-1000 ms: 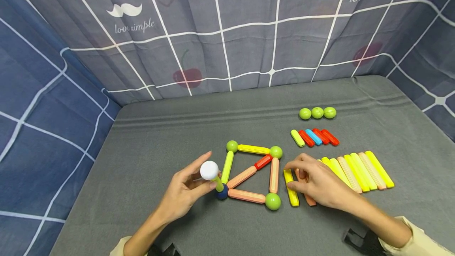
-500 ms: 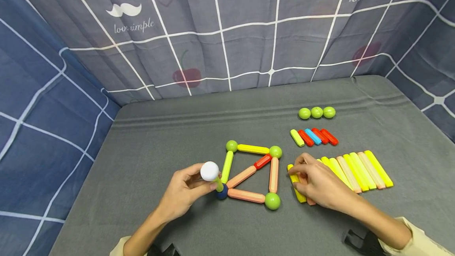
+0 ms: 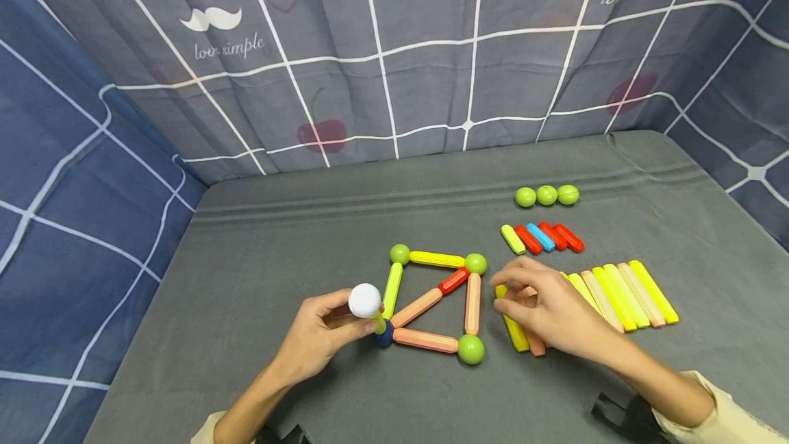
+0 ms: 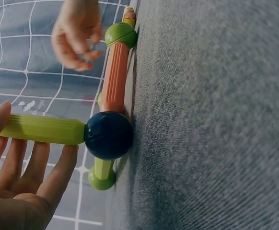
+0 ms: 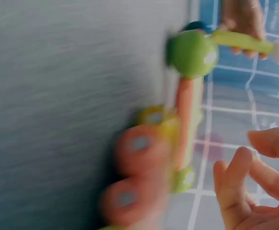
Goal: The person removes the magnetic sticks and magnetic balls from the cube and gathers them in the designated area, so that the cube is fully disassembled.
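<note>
My left hand [image 3: 317, 341] pinches an upright yellow-green stick [image 4: 46, 129] between thumb and fingers. A white ball [image 3: 364, 301] tops that stick, and a dark blue ball [image 4: 109, 135] on the cloth joins its foot. From the blue ball spreads a flat four-sided frame of sticks and green balls [image 3: 471, 349], with a diagonal of an orange stick [image 3: 416, 307] and a red one [image 3: 454, 281]. My right hand [image 3: 548, 307] hovers over a yellow stick [image 3: 515, 329] beside an orange stick [image 3: 537, 344]; its parted thumb and fingers hold nothing. It partly hides both sticks.
Several long yellow and orange sticks [image 3: 629, 297] lie in a row to the right. Behind them are short sticks [image 3: 540, 236] in red, blue and yellow-green, then three green balls [image 3: 546, 195]. A checked curtain [image 3: 425, 74] stands behind the grey cloth [image 3: 277, 225].
My right hand slid the yellow stick rightward against the orange one, then let go and parted its fingers. My left index finger came down closer to the green stick.
</note>
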